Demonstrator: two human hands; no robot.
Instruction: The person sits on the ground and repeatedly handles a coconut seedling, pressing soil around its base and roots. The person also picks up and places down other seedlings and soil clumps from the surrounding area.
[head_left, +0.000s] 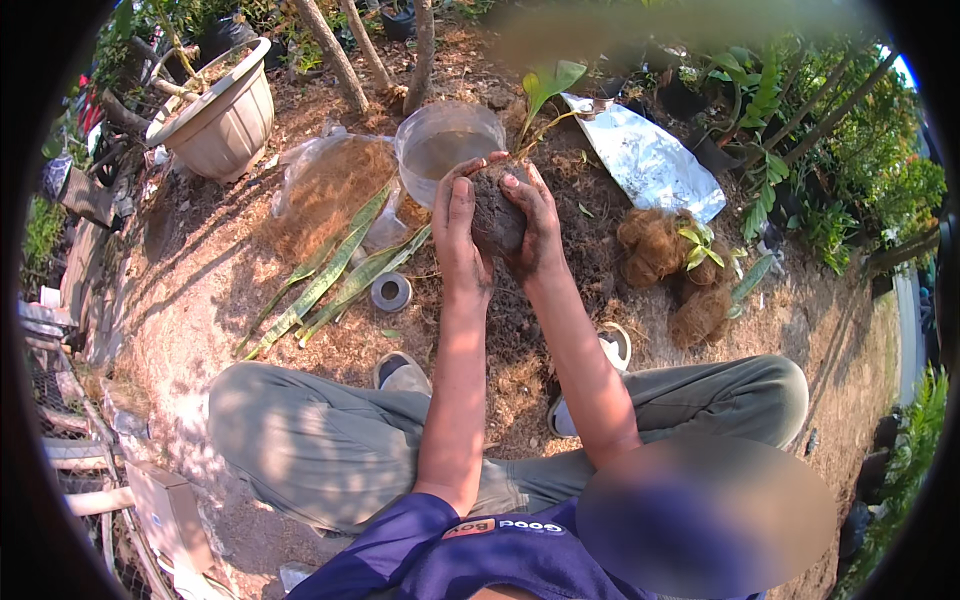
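Between my two palms sits a dark, damp ball of soil (498, 217), with a leafy green plant (546, 88) sticking out of its far end. My left hand (457, 225) cups the ball from the left, its fingers pointing away from me. On the other side my right hand (536, 217) presses against it, thumb on top. Both hands are smeared with soil. Just beyond my left fingers stands a clear round plastic tub (450, 139) holding murky water. Loose dark soil and fibre (592, 277) lie on the ground under and beside my hands.
Left are brown coconut fibre (337, 184) on plastic, long cut snake plant leaves (322, 292) and a tape roll (391, 292). Right are fibre-wrapped balls (701, 311) with small plants and a silver-white plastic sheet (652, 154). A large pot (221, 112) leans at back left; slim trunks (334, 52) rise behind.
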